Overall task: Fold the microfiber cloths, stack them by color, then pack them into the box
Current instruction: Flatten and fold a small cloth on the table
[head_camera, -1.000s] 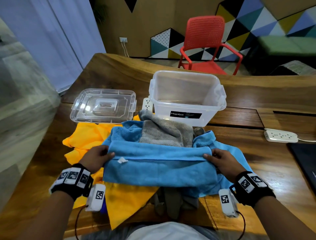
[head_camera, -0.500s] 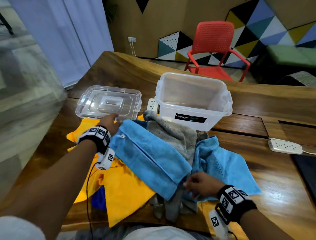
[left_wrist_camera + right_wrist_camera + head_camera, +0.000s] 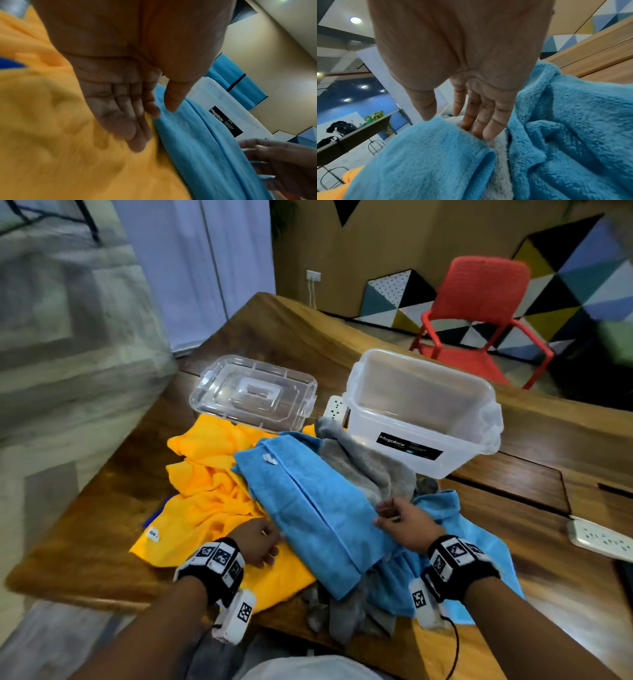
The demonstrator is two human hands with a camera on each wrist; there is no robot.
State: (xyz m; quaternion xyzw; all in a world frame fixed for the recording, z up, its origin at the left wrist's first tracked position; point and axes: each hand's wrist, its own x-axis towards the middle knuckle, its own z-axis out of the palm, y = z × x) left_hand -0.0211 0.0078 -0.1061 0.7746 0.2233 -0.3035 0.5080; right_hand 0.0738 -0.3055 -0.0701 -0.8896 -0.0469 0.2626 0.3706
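A blue cloth (image 3: 315,508), folded into a long strip, lies slantwise on a heap of yellow cloths (image 3: 212,474) and a grey cloth (image 3: 370,470). My left hand (image 3: 275,539) is at its near left edge with straight fingers; in the left wrist view this hand (image 3: 163,112) has its thumb on the blue cloth (image 3: 197,142) and its fingers against the yellow cloth (image 3: 60,135). My right hand (image 3: 380,515) touches the strip's right edge; the right hand (image 3: 453,124) has its thumb on the blue pile and straight fingers on the grey cloth (image 3: 498,169). The clear box (image 3: 421,436) stands open behind.
The clear lid (image 3: 253,392) lies left of the box. A second blue cloth (image 3: 476,535) lies crumpled under my right wrist. White power strips sit behind the box (image 3: 334,409) and at the right edge (image 3: 599,537). A red chair (image 3: 479,313) stands beyond the wooden table (image 3: 531,508).
My left hand let go of the strip's far end near the lid and came back to its near left edge. My right hand rose to the right edge. The strip now lies slantwise.
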